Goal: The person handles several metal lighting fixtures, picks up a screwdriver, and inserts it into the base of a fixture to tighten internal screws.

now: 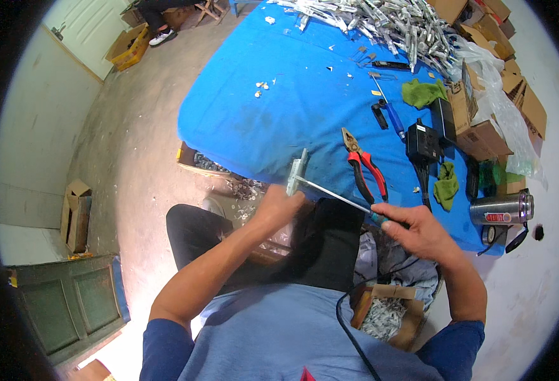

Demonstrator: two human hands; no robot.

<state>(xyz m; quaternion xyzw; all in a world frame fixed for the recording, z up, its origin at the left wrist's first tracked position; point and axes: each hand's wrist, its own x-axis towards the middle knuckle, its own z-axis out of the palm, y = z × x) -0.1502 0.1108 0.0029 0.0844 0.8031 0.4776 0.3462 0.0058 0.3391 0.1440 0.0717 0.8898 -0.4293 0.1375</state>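
Note:
My left hand (282, 204) is closed around the lower end of a slim white-grey plastic and metal piece (296, 173), held upright at the near edge of the blue-covered table (254, 120). My right hand (418, 232) grips the handle of a screwdriver (336, 195), its long shaft pointing left. The tip meets the side of the piece just above my left fingers; whether it sits in a screw is too small to tell. Red-and-black pliers (363, 166) lie on the cloth beyond the shaft, jaws pointing away from me.
A heap of similar slim pieces (394, 25) covers the far end. On the right are a blue-handled screwdriver (392, 117), a black device (423, 143), green cloths (423, 93), cardboard boxes (482, 136) and a steel flask (500, 209). A carton of parts (387, 317) stands below.

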